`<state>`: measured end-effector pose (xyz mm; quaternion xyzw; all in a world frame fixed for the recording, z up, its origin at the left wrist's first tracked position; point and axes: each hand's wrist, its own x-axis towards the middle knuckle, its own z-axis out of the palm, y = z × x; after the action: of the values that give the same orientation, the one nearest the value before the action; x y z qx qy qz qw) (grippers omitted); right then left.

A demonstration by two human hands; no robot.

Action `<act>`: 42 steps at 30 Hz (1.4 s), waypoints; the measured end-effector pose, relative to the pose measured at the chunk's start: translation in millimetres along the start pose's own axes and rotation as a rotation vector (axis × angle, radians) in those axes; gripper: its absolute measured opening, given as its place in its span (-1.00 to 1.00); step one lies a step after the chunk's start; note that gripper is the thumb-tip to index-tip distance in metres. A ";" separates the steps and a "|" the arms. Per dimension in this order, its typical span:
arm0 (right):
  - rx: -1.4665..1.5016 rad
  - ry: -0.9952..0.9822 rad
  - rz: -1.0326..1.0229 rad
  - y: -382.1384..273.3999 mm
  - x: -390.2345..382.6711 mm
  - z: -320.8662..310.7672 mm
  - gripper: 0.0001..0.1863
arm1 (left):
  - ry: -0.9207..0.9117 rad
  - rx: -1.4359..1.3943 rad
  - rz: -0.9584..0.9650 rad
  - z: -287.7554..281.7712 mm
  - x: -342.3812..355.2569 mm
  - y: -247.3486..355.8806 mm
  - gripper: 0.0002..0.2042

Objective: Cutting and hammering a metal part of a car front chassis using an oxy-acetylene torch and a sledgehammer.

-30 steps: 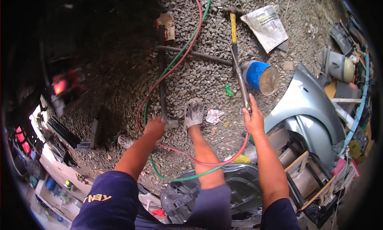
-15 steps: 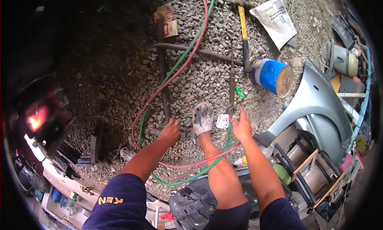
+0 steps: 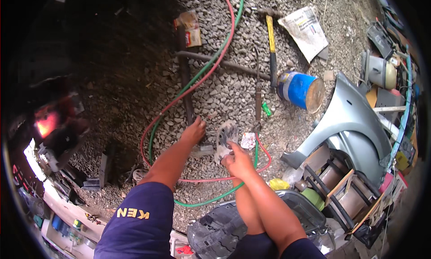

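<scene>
My left hand (image 3: 194,130) is curled over the lower end of the dark handle of a sledgehammer (image 3: 184,75), which lies on the gravel. The sledgehammer's grey block head shows just below my fingers, and my hand hides where the handle meets it. My right hand (image 3: 239,161) holds nothing. Its fingers are bent but apart, and it hovers over my grey clog (image 3: 226,135). A red hose (image 3: 208,71) and a green hose (image 3: 222,51) loop around both hands and join a thin torch (image 3: 258,95) lying to the right.
A long metal bar (image 3: 233,63) crosses the sledgehammer's handle. Beyond lie a yellow-and-black hammer (image 3: 272,43), a blue can (image 3: 298,89) on its side and a white sack (image 3: 306,32). A silver car fender (image 3: 345,111) and piled parts fill the right. Something glows red (image 3: 47,124) at far left.
My left hand has moved up from beside the sledgehammer's head onto its handle. My right hand has swung left and nearer, from beside the torch to over my clog. The sledgehammer stays put.
</scene>
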<state>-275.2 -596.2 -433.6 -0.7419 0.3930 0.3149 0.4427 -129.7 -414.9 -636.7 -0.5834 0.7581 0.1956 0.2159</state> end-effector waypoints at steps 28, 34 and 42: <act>0.688 0.188 -0.158 -41.0 -241.5 -138.1 -0.09 | 0.342 -1.507 -0.156 -577.7 -94.8 -53.4 -0.51; 0.506 0.223 -0.327 -129.9 -317.1 -218.3 -0.55 | 0.877 -2.152 0.033 -692.9 -174.1 -50.3 -0.63; 0.421 -0.200 -0.008 -317.8 -474.9 -191.4 -0.49 | 1.238 -3.206 -0.169 -604.2 -416.0 -43.9 -0.56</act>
<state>-212.4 -529.6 162.0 -0.5997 0.4013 0.2961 0.6258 -53.0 -424.1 94.2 0.2183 0.2446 -0.4512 0.8300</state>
